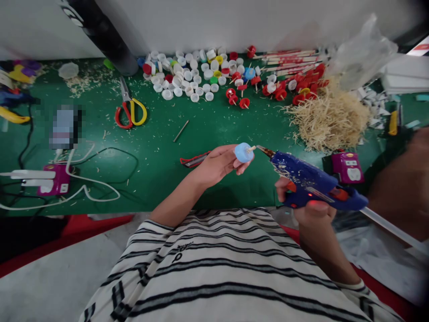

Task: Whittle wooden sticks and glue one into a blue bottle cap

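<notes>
text: none that can be read | striped shirt [214, 264]: small dark print seen, too small to be made out | purple power strip [346, 166]: markings blurred | glue gun [311, 185]: label not legible

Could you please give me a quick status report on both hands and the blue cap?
Left hand fingers hold blue cap with a short stick in it. Right hand grips glue gun, nozzle at the stick. Nothing between them.
</notes>
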Demonstrator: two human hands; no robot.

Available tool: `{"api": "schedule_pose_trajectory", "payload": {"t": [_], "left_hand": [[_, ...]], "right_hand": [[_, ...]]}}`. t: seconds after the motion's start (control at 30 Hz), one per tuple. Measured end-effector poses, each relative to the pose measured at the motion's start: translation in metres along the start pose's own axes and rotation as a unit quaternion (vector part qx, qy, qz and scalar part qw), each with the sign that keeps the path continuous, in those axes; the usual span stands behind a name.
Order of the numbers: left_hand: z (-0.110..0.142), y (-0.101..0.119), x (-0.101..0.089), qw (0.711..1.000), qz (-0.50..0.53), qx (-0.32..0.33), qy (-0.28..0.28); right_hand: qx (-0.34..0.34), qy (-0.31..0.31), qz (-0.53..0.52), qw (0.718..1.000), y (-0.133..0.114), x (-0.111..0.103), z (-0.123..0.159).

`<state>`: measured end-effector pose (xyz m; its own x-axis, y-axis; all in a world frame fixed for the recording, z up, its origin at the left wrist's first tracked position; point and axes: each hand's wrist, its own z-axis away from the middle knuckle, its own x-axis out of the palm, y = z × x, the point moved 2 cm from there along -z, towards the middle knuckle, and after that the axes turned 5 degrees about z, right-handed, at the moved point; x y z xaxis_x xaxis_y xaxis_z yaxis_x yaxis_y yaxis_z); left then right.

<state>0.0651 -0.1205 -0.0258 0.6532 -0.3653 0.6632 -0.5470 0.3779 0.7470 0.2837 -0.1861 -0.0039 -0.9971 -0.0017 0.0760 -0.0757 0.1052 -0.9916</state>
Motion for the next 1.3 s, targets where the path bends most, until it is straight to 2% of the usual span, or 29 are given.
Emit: {"api": "schedule_pose_trajectory", "payload": {"t": [0.23, 0.47, 0.67, 0.87, 1.03, 1.2, 1.3], "left_hand": [[0.000, 0.002, 0.002, 1.000, 0.012, 0.009, -0.015], [0.000, 0.001, 0.000, 1.000, -0.008, 0.009, 0.007], [0.001, 0.003, 0.004, 1.000, -0.009, 0.015, 0.001], [0.001, 0.002, 0.003, 1.000, -0.012, 0.012, 0.016], [0.001, 0.001, 0.000, 0.999, 0.015, 0.032, 0.026], [0.004, 0.002, 0.001, 0.999, 0.017, 0.041, 0.027], [0.006, 0.003, 0.002, 0.999, 0.002, 0.044, 0.029]], "right_hand": [[0.005, 0.002, 0.007, 1.000, -0.003, 0.000, -0.001], [-0.013, -0.008, 0.016, 1.000, -0.006, 0.003, -0.004], [-0.026, -0.004, 0.015, 1.000, -0.004, 0.004, -0.003], [0.004, -0.013, -0.008, 1.000, 0.004, -0.001, 0.002], [0.032, -0.027, -0.008, 0.999, -0.005, 0.006, -0.002], [0.023, -0.007, -0.003, 1.000, -0.009, 0.007, -0.003], [0.014, -0.018, 0.026, 0.999, -0.008, 0.005, -0.003]]}}
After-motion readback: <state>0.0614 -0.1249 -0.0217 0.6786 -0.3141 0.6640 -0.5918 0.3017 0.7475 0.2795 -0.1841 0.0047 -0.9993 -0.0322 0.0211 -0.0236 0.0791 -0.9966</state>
